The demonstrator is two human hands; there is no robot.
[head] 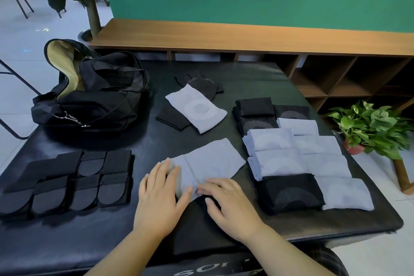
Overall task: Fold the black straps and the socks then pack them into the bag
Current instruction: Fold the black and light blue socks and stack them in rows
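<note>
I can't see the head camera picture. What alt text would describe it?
Two bare hands, left hand and right hand, press on a light blue sock being folded on a black table. Folded socks lie stacked to the right, folded black straps to the left, and an open black bag sits behind.

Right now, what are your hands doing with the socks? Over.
Left hand and right hand both flat, pressing the grey sock mid-fold. Bag open at far left, nothing packed that shows. Nothing in the way. Over.
</note>
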